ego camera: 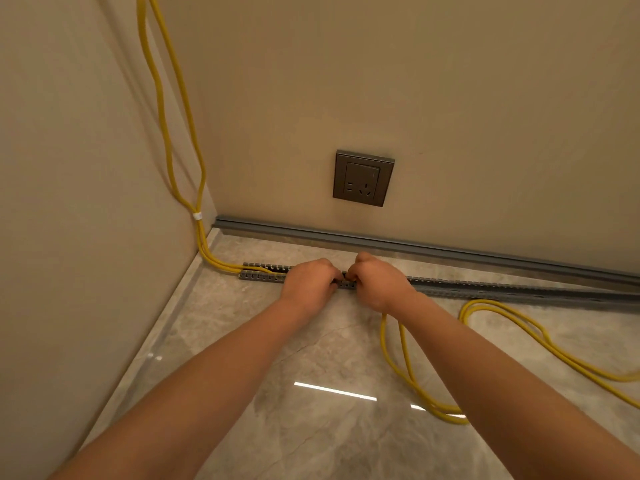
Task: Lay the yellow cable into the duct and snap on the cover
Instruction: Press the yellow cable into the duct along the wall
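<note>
A grey slotted duct (485, 289) lies on the floor, parallel to the far wall. The doubled yellow cable (180, 98) hangs down the left corner, bound by a white tie (197, 216), and enters the duct's left end (263, 270). My left hand (308, 282) and my right hand (377, 280) are side by side over the duct's middle, fingers curled down onto it and the cable there. The fingertips hide that stretch of cable. More yellow cable loops loose (519, 327) on the floor at the right. A long grey cover strip (381, 242) rests along the base of the wall.
A dark wall socket (363, 178) sits on the far wall above the duct. The floor (311, 427) is glossy marble tile with light reflections. The left wall meets the far wall in a corner close to the duct's left end.
</note>
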Available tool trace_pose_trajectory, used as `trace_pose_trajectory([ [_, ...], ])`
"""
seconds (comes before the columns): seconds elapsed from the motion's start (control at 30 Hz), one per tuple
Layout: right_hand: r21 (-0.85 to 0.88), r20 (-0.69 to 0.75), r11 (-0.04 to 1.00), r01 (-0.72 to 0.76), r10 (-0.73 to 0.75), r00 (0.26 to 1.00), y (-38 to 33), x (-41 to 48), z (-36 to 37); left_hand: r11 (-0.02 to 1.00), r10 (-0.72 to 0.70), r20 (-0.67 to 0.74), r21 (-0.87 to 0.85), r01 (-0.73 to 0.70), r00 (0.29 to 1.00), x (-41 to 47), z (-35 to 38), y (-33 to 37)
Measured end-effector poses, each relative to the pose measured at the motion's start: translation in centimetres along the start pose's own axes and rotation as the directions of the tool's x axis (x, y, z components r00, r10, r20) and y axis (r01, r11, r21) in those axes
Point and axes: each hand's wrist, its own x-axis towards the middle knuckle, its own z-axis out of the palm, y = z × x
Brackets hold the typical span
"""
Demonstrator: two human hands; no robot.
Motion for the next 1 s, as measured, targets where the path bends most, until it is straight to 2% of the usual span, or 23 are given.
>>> trace_pose_trajectory([
  [0.1, 0.190, -0.088, 0.979, -0.073, 0.091, 0.992, 0.1, -0.5, 0.7, 0.998, 0.011, -0.011, 0.069, -0.010, 1.000, 0.1, 0.3, 0.1],
  [0.23, 0.426, -0.169, 0.884, -0.193, 0.287, 0.943, -0.2, -1.2, 0.5, 0.979, 0.055, 0.012, 0.198, -0.057, 0.998, 0.2, 0.4, 0.8],
  [0.3, 0.476, -0.146, 0.834, -0.277, 0.386, 0.911, 0.0, -1.6, 0.3, 0.976, 0.043, 0.024, 0.210, -0.047, 0.999, 0.3, 0.4, 1.0],
  [0.4, 0.570, -0.010, 0.719, -0.398, 0.490, 0.871, 0.4, -2.4, 0.0, 0.977, 0.028, 0.030, 0.212, -0.034, 0.999, 0.4, 0.3, 1.1],
  [0.47, 0.714, 0.125, 0.560, -0.420, 0.489, 0.863, 0.6, -3.0, -0.2, 0.974, 0.031, 0.015, 0.222, -0.034, 0.999, 0.1, 0.4, 1.3],
  [0.5, 0.786, 0.227, 0.434, -0.439, 0.459, 0.859, 0.6, -3.5, -0.3, 0.973, 0.037, 0.008, 0.228, -0.038, 0.999, -0.1, 0.6, 1.5],
  [0.57, 0.870, 0.424, 0.108, -0.480, 0.332, 0.843, 0.4, -4.5, -0.5, 0.971, 0.045, -0.005, 0.237, -0.043, 0.999, -0.4, 0.8, 1.5],
  [0.63, 0.851, 0.522, -0.172, -0.495, 0.188, 0.832, 0.6, -5.2, -0.6, 0.970, 0.053, -0.016, 0.240, -0.047, 0.998, -0.6, 0.8, 1.2],
  [0.67, 0.827, 0.541, -0.264, -0.496, 0.138, 0.830, 0.8, -5.4, -0.6, 0.970, 0.056, -0.022, 0.238, -0.049, 0.998, -0.7, 0.8, 0.9],
  [0.7, 0.810, 0.551, -0.311, -0.497, 0.114, 0.827, 1.0, -5.4, -0.8, 0.970, 0.060, -0.025, 0.236, -0.052, 0.998, -0.8, 0.8, 0.6],
  [0.73, 0.805, 0.557, -0.314, -0.503, 0.112, 0.823, 1.0, -5.5, -1.0, 0.970, 0.064, -0.024, 0.237, -0.056, 0.998, -1.0, 0.8, 0.4],
  [0.8, 0.837, 0.540, -0.208, -0.507, 0.159, 0.826, 0.9, -5.4, -1.5, 0.969, 0.070, -0.021, 0.241, -0.063, 0.997, -1.3, 0.8, 0.1],
  [0.9, 0.875, 0.400, 0.163, -0.456, 0.289, 0.870, 0.9, -4.6, -2.3, 0.970, 0.062, -0.026, 0.237, -0.055, 0.998, -1.5, 0.5, 0.1],
  [1.0, 0.771, 0.240, 0.500, -0.393, 0.344, 0.908, 1.4, -3.6, -3.2, 0.972, 0.048, -0.021, 0.229, -0.042, 0.999, -1.5, 0.3, 0.1],
])
